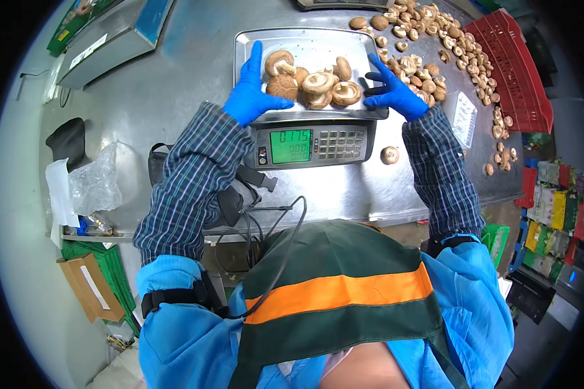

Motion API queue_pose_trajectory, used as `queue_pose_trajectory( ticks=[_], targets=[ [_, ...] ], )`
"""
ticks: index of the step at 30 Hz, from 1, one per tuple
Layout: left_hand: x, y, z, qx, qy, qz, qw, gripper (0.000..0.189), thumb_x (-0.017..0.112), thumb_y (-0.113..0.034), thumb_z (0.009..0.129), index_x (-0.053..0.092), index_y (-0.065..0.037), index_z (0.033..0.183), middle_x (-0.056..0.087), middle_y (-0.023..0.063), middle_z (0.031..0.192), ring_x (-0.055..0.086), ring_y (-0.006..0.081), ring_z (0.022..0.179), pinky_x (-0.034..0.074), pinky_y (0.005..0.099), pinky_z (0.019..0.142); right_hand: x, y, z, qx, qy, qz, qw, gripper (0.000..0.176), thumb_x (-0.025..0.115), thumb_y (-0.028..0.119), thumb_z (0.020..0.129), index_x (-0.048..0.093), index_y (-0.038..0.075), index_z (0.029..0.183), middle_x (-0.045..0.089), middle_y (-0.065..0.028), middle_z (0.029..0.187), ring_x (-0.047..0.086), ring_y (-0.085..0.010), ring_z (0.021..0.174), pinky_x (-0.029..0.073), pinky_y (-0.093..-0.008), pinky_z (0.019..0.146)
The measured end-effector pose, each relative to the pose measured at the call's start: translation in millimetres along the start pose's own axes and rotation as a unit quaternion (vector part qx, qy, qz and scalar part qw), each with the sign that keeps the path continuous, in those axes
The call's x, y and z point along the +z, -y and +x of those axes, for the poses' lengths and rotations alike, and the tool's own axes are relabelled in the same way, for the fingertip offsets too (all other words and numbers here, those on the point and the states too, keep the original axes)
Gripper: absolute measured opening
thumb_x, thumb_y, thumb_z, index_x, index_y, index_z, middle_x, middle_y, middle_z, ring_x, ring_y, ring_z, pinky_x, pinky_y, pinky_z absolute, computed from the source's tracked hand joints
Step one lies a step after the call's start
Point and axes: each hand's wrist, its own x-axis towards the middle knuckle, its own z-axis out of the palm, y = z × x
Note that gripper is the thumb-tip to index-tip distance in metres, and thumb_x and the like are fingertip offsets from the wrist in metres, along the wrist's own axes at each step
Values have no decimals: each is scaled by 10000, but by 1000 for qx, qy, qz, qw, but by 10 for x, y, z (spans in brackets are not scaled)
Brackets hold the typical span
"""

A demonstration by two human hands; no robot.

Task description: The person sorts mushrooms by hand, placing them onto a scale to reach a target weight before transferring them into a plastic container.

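Several brown mushrooms [318,82] lie on the metal tray of a digital scale [311,144], whose green display is lit and shows 0.175 on top. My left hand [253,91], in a blue glove, is at the tray's left side with thumb and fingers spread, beside the mushrooms. Over the tray's right edge is my right hand [394,88], also blue-gloved, its fingers apart and nothing held in it. The metal tray [240,48] shows bare at its back left.
Loose mushrooms [428,26] spread over the back right, beside a red crate [509,71]. A clear plastic tray [463,118] lies right of my right hand. One mushroom [390,155] sits right of the scale. Cables and a black strap [256,177] lie near the front edge.
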Motion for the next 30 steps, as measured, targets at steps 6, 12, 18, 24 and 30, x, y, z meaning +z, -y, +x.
queue_pose_trajectory(
  ticks=[6,12,18,24,30],
  targets=[
    [94,58,197,112,-29,53,992,1156,841,-187,502,185,-93,1450,493,172,1243,472,362,1140,424,417,961,280,-114,456,-76,12,-60,995,997,828,68,582,318,165,1433,574,-122,1145,560,-200,1002,492,-335,864],
    [-552,182,424,85,-63,-37,994,1140,846,-109,485,240,-156,1448,455,150,1215,468,313,1153,414,408,982,685,606,888,-83,-5,-84,993,979,825,50,596,308,98,1426,464,-144,1298,528,-220,1080,490,-321,867],
    [-1476,702,776,70,-156,14,985,1200,851,-68,493,164,-225,1464,383,163,1263,448,334,1167,410,409,1008,1168,1201,2191,-131,81,-103,983,1052,867,109,538,296,63,1420,473,-175,1274,474,-264,1163,458,-367,937],
    [-2025,1561,1037,-45,-188,98,976,1255,881,-111,476,121,-244,1466,373,192,1297,436,370,1185,406,434,1018,1791,1032,3530,-66,140,-145,977,1111,893,158,501,285,67,1427,451,-206,1277,503,-294,1146,454,-352,938],
    [-2070,2396,1079,-44,-175,122,976,1237,871,-199,466,138,-160,1463,405,222,1293,435,372,1202,401,434,1001,2237,638,3997,-64,147,-281,946,1013,847,202,545,322,100,1406,601,-178,1109,603,-258,1007,507,-346,834]
  ],
)
